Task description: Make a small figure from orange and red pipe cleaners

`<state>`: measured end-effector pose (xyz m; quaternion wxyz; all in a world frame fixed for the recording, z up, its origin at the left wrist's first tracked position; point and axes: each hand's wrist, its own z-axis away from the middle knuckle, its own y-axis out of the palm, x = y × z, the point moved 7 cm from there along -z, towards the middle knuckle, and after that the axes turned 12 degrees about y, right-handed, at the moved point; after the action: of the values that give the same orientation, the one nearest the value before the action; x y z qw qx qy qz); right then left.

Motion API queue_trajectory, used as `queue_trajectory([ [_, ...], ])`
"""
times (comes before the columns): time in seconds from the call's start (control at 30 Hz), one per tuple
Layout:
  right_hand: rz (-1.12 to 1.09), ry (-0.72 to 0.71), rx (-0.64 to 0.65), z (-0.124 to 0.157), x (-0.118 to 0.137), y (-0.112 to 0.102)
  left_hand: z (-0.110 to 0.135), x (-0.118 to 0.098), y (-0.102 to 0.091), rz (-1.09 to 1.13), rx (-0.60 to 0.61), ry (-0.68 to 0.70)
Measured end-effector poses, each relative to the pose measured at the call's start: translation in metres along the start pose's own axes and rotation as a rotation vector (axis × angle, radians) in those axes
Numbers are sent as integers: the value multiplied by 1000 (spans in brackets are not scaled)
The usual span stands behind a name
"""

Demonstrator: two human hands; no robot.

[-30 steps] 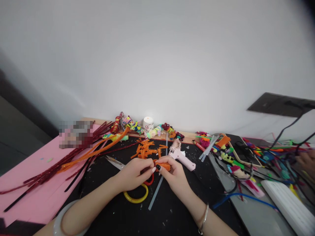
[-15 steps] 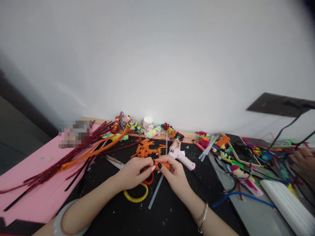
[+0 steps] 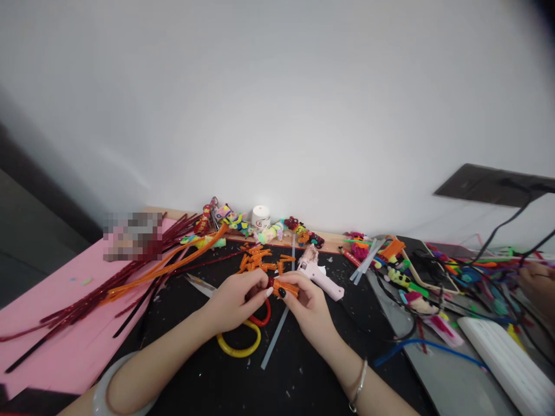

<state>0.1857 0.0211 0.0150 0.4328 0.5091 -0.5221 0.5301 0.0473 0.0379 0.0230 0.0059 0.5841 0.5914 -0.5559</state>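
My left hand (image 3: 236,301) and my right hand (image 3: 306,306) meet over the black mat (image 3: 243,375). Together they pinch a small bundle of orange pipe-cleaner pieces (image 3: 285,287), the right hand wrapped round it, the left fingertips closed on its left end. Just beyond lies a loose pile of cut orange pieces (image 3: 259,263). Under the hands lie scissors (image 3: 203,285) with yellow and red handle loops (image 3: 239,344) and a clear glue stick (image 3: 274,338). A pink glue gun (image 3: 319,275) rests to the right of my hands.
Long red and orange pipe cleaners (image 3: 130,277) spread over pink paper (image 3: 52,341) on the left. Small colourful figures and a white roll (image 3: 261,218) line the wall. Cables, craft bits and a white keyboard (image 3: 511,361) crowd the right, where another person's hand (image 3: 537,286) shows.
My hands lifted slightly and moved a little away from me with the orange bundle. The other person's hand at the right edge shifted.
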Motion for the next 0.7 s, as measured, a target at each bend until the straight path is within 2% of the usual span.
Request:
queue_trajectory([
  [0.13,-78,56,3,0,-2,1,1,3,-4,112,-88,-49],
  [0.23,-116,25,-25,1,-1,-1,1,3,-5,124,-99,-41],
  [0.37,-76,-33,-70,2,0,-4,0,5,-5,96,-93,-55],
  [0.5,-66,-37,-64,0,1,-5,-2,1,-6,48,-77,4],
  [0.7,-59,-53,-44,0,1,-5,-3,-2,-4,-31,11,25],
])
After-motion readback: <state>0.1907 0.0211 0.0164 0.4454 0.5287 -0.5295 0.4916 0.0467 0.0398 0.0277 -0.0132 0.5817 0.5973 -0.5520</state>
